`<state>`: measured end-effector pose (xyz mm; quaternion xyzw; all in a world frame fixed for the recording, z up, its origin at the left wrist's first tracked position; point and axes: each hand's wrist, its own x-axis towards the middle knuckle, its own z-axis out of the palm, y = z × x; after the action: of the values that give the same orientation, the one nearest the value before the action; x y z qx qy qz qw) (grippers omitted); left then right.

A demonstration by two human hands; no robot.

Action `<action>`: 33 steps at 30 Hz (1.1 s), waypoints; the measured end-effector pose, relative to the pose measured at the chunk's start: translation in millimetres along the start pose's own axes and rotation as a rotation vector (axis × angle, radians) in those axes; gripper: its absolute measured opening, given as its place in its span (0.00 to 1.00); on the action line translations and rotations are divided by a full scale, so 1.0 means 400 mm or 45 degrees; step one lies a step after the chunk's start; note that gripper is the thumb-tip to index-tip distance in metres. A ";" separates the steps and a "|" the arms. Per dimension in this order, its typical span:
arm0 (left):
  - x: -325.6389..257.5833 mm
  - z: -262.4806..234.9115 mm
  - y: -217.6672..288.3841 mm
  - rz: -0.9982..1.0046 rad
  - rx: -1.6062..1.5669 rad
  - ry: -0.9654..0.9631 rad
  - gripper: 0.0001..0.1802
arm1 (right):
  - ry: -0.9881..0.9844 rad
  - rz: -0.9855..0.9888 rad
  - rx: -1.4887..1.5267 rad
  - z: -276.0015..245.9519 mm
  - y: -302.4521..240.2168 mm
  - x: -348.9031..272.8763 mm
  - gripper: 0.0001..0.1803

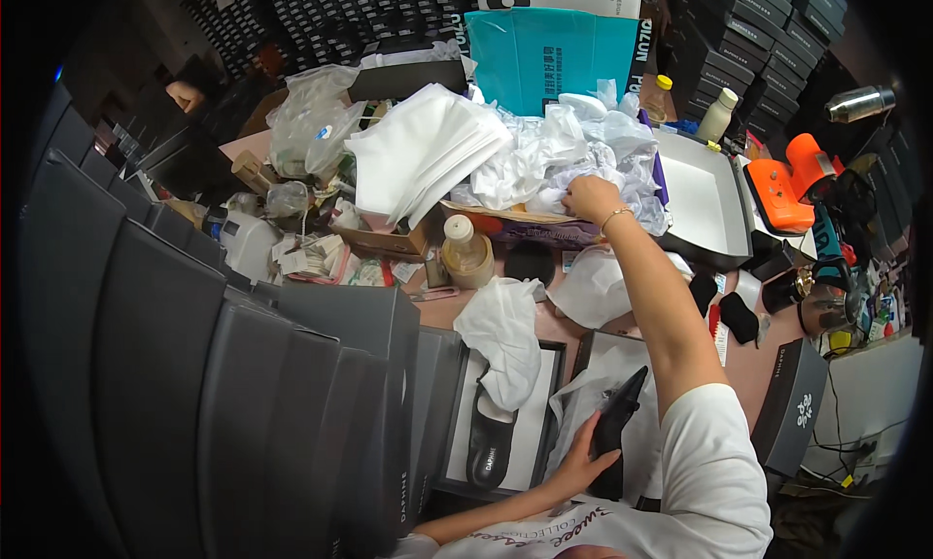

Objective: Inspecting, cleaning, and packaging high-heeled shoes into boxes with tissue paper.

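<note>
My left hand grips a black shoe with a pointed toe, tilted up over an open box lined with white paper. With my right arm stretched forward, my right hand is in a heap of crumpled white tissue paper; its fingers curl into the paper and their tips are hidden. To the left of the shoe lies an open shoe box holding another black shoe, sole insert upward. A crumpled sheet of tissue covers part of that second shoe.
Dark grey shoe boxes crowd the left side. Beyond them stand a stack of flat white paper, a bottle of yellowish liquid and a turquoise box flap. An open white-lined box and an orange device are at the right.
</note>
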<state>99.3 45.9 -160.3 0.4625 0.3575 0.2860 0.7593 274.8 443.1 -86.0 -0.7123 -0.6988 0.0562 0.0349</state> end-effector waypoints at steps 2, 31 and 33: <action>-0.002 0.002 0.007 -0.013 0.035 -0.007 0.45 | 0.038 0.002 -0.073 0.009 -0.004 -0.005 0.11; -0.028 0.015 0.129 0.660 -0.092 0.237 0.38 | -0.379 -0.019 2.219 -0.162 -0.023 -0.669 0.19; -0.041 0.009 0.213 0.877 0.095 0.370 0.40 | -0.485 0.159 2.386 -0.142 -0.036 -0.823 0.18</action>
<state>84.0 66.3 -77.3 0.5377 0.2950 0.5741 0.5424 262.1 116.0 -17.5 -0.4098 -0.3245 0.7090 0.4734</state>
